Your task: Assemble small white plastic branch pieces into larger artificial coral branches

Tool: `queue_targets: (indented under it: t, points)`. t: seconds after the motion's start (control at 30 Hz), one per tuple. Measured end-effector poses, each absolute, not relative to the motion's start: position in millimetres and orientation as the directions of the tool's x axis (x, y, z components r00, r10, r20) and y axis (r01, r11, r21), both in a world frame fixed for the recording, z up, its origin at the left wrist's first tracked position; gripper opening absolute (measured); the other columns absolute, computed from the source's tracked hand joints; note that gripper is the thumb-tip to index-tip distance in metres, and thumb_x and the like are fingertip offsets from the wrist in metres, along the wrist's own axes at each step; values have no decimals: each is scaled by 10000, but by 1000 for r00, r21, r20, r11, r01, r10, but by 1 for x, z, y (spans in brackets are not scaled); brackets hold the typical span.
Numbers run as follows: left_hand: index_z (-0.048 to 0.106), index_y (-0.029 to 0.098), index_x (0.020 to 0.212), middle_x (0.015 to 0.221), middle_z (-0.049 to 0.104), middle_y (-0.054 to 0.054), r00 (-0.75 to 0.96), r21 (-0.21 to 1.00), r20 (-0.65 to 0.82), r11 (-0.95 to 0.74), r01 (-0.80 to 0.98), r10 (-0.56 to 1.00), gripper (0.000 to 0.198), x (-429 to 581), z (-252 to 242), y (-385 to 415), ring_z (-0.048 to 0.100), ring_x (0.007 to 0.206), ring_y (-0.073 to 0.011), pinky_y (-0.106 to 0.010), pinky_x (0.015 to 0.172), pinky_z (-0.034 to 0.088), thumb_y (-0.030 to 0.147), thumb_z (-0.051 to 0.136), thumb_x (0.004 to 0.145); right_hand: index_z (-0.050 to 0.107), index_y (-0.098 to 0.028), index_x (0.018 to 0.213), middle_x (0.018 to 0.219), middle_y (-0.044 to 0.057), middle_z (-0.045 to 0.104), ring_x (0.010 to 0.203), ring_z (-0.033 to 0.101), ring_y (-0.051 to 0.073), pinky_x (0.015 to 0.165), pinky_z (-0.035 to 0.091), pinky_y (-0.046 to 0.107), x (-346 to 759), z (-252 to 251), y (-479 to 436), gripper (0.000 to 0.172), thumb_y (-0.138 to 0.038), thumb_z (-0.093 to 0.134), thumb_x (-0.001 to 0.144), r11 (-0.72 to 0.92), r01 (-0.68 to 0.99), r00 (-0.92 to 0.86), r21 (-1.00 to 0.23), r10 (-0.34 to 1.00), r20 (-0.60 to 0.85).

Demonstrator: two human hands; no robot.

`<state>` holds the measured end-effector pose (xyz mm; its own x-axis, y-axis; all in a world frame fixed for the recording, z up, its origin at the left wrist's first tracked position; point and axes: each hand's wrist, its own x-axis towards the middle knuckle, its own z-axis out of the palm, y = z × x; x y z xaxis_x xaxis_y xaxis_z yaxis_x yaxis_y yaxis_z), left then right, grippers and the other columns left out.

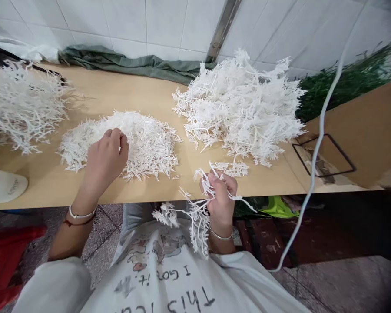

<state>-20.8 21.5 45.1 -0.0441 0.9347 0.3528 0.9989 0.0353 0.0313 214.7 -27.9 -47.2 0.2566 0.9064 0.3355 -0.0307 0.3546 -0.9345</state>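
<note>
Over a low heap of small white sprig pieces hovers my left hand, its fingers curled together; what they pinch, if anything, is hidden. My right hand, close to the table's front edge, is closed around white branching plastic sprigs. Their stems stick out past the fingers, and feathery tips hang down in front of my shirt. Just beyond the right hand lies a small loose sprig, and behind it a taller pile of feathery white sprigs.
Bare white branching stems are heaped at the far left, near a white cup-like container. A cardboard box with green foliage behind it stands at right. A white cable hangs in front. Dark green cloth lines the wall.
</note>
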Motion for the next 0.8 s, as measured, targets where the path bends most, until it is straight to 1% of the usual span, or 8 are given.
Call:
queue_targets:
  t: [0.03, 0.1, 0.23, 0.37, 0.47, 0.57, 0.67, 0.8]
  points:
    - [490, 150, 885, 882, 568, -87, -50, -10, 335, 56, 998, 941, 269, -19, 46, 25, 358, 568, -108, -267, 566, 181, 307, 282, 950, 278, -146, 581, 528, -22, 232, 481, 228, 51, 442, 196, 201, 214, -46, -29, 439, -379, 477, 895, 367, -40, 239, -929, 906, 348]
    - [495, 162, 879, 793, 555, -75, -74, -35, 300, 89, 995, 951, 282, -17, 48, 30, 375, 555, -117, -266, 570, 167, 353, 299, 950, 271, -137, 570, 514, -25, 222, 479, 200, 43, 442, 160, 200, 212, -43, -31, 447, -342, 486, 904, 401, -51, 214, -915, 899, 382]
    - [439, 147, 606, 538, 409, -55, -113, 54, 306, 101, 993, 945, 511, -16, 47, 42, 381, 527, -136, -278, 584, 153, 547, 359, 912, 253, -133, 575, 506, -31, 198, 473, 160, 31, 435, 127, 190, 208, -36, -33, 429, -279, 485, 906, 453, -4, 186, -892, 876, 444]
    - [364, 139, 490, 466, 315, -47, -151, 117, 360, 116, 986, 921, 674, -18, 45, 48, 289, 490, -118, -281, 590, 144, 709, 335, 848, 254, -133, 569, 503, -32, 203, 476, 188, 29, 448, 135, 191, 206, -31, -32, 421, -261, 470, 907, 478, 97, 166, -873, 857, 488]
    - [362, 137, 495, 476, 256, -40, -195, 131, 405, 155, 979, 893, 638, -19, 45, 47, 237, 499, -109, -280, 602, 134, 607, 251, 912, 239, -136, 573, 510, -30, 203, 480, 191, 31, 452, 139, 197, 204, -30, -32, 425, -262, 466, 909, 490, 119, 152, -864, 851, 503]
    - [363, 144, 521, 501, 221, -34, -235, 149, 417, 189, 971, 878, 543, -17, 47, 45, 283, 526, -127, -278, 614, 151, 509, 287, 914, 239, -136, 583, 513, -32, 207, 476, 194, 28, 445, 144, 196, 202, -31, -32, 416, -249, 464, 914, 504, 109, 138, -857, 846, 515]
    - [398, 148, 547, 511, 280, -40, -208, 139, 406, 165, 976, 890, 490, -16, 47, 44, 355, 551, -146, -281, 624, 190, 499, 370, 888, 236, -135, 582, 511, -32, 204, 472, 196, 26, 438, 144, 196, 201, -30, -32, 418, -242, 463, 917, 518, 129, 134, -846, 836, 533]
    - [497, 169, 684, 594, 479, -39, -157, 109, 406, 123, 986, 900, 336, -21, 43, 48, 426, 569, -145, -279, 608, 240, 467, 536, 833, 236, -134, 575, 511, -31, 205, 475, 202, 27, 444, 153, 199, 201, -31, -33, 428, -248, 466, 918, 515, 140, 141, -845, 835, 532]
